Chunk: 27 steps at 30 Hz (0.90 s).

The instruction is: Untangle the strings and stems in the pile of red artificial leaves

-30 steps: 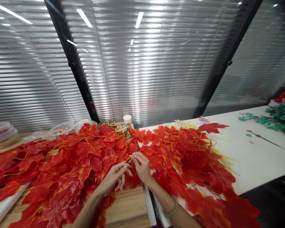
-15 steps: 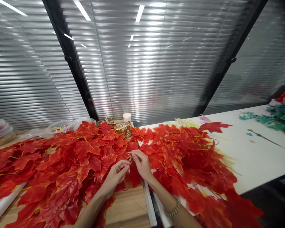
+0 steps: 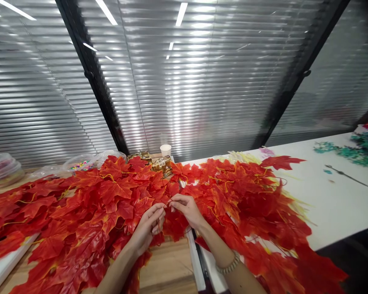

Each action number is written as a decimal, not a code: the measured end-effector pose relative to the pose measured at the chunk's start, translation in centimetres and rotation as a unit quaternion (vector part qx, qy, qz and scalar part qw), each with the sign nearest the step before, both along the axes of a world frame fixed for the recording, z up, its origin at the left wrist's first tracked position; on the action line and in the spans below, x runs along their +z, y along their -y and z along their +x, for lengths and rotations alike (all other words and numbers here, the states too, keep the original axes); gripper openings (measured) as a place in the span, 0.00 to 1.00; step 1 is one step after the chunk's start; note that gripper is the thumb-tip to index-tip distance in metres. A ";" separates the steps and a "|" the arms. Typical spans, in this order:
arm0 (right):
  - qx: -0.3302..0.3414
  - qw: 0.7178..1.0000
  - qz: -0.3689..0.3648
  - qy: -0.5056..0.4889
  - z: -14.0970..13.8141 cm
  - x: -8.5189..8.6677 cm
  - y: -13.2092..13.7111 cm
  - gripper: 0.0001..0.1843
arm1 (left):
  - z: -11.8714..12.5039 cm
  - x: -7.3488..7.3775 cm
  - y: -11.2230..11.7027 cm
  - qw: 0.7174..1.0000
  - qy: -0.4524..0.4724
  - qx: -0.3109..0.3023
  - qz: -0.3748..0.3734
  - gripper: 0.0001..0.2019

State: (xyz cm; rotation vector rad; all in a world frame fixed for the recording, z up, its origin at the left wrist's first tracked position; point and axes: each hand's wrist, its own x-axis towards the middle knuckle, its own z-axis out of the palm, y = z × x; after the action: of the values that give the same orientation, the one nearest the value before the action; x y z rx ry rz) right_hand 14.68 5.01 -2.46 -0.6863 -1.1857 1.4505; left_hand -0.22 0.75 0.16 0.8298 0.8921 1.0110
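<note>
A wide heap of red and orange artificial maple leaves point(image 3: 110, 204) on thin yellow stems covers the tabletops in front of me. My left hand point(image 3: 149, 226) and my right hand point(image 3: 187, 209) meet at the middle of the heap. Both pinch the same thin leaf stem point(image 3: 167, 203) between fingertips, left hand from below, right hand from the right. A beaded bracelet point(image 3: 228, 266) circles my right wrist.
A white paper cup point(image 3: 165, 150) and gold wrappers point(image 3: 162, 164) sit behind the leaves. Clear plastic containers point(image 3: 1, 167) stand far left. Green artificial sprigs point(image 3: 360, 151) lie on the white table point(image 3: 331, 204) at right. Wooden tabletop point(image 3: 167, 269) shows near me. Blinds fill the background.
Both hands have shifted slightly toward me while staying pinched on the stem. The camera tilted a little, so the leaves sit lower in view.
</note>
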 end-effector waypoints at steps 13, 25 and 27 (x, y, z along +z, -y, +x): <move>0.063 0.994 -0.049 -0.070 0.8 -0.2 -0.2 0.14 | -4.0 2.9 0.5 0.965 -0.117 -0.177 0.156 0.18; 0.072 0.996 -0.037 -0.035 0.3 -1.0 0.0 0.13 | -9.9 1.2 -2.5 0.573 -0.574 0.442 0.382 0.11; 0.081 0.996 -0.035 -0.034 0.3 -1.0 0.1 0.13 | -10.3 1.0 -3.0 0.568 -0.598 0.404 0.397 0.15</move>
State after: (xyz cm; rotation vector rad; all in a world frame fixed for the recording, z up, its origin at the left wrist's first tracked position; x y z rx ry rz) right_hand 14.94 4.95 -3.44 -0.5950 -1.1646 1.6454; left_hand -10.56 3.75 1.18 2.1238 2.1881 1.6930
